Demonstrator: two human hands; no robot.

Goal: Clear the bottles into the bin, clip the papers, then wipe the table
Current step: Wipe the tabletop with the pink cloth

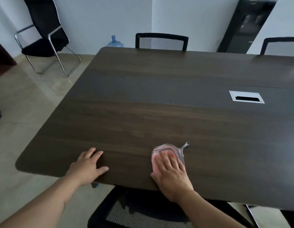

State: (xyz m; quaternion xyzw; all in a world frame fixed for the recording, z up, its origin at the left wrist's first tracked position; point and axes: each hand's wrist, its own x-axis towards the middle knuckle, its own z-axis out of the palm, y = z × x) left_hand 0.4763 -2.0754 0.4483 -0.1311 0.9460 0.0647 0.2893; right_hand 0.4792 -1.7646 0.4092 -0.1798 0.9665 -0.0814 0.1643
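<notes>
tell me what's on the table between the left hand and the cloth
Nothing: in the head view, only bare dark tabletop lies between the flat left hand and the pink cloth pressed under the right hand.

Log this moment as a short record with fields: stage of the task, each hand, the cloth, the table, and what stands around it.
stage: wiping; no bottles or papers visible on the table
right hand: flat, palm down, pressing the cloth to the table near its front edge
left hand: flat on the bare table, fingers spread, holding nothing
cloth: pink with a grey checked edge
table: dark wood, with a silver cable port
surroundings: mesh chair at far side, water jug on floor
</notes>
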